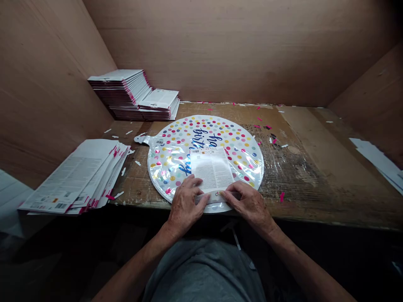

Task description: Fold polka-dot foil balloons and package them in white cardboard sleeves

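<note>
A round, flat foil balloon with coloured dots and blue lettering lies on the worktable, its tail pointing left. On its front part rests a white printed card with a folded strip along the near edge. My left hand pinches the left end of that strip between thumb and fingers. At the strip's right end, my right hand grips it the same way, thumb close to a small hole in the middle.
Printed cards lie fanned at the table's left edge. Taller card stacks stand at the back left, by the wooden wall. White sheets lie far right. Pink and white scraps dot the cardboard-covered table.
</note>
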Available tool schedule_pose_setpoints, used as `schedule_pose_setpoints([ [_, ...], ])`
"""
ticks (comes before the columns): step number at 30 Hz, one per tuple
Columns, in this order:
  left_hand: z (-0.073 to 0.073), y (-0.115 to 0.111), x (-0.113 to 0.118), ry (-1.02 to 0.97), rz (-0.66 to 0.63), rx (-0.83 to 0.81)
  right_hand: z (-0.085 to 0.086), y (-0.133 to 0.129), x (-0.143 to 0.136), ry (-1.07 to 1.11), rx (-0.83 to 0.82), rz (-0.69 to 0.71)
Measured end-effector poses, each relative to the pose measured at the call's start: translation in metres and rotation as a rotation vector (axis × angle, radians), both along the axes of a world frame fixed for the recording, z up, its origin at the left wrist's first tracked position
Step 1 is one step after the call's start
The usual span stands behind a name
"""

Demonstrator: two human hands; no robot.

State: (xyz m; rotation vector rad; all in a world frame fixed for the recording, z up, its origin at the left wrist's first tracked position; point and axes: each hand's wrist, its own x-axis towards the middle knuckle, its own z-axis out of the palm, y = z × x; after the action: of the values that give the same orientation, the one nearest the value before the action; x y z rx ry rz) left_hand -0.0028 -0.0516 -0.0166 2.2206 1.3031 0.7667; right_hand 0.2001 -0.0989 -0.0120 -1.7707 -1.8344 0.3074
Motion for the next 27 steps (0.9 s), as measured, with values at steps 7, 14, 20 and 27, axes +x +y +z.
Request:
schedule_pose_setpoints([
  [7, -0.002, 0.001, 0.000, 0.094, 0.065, 0.102, -0.006, -0.020, 0.019, -0.530, 0.260, 0.329],
  [14, 0.013, -0.032, -0.001, -0.277, 0.209, -0.095, -0.007, -0.049, 0.037, -0.407, 0.481, 0.318],
  [20, 0.025, -0.009, 0.003, -0.988, 0.247, -0.810, 0.000, -0.001, -0.001, -0.381, 0.507, 0.289],
  [27, 0.013, 0.045, 0.011, -1.218, 0.397, -0.679, 0.020, 0.073, -0.056, -0.313, 0.361, 0.211],
])
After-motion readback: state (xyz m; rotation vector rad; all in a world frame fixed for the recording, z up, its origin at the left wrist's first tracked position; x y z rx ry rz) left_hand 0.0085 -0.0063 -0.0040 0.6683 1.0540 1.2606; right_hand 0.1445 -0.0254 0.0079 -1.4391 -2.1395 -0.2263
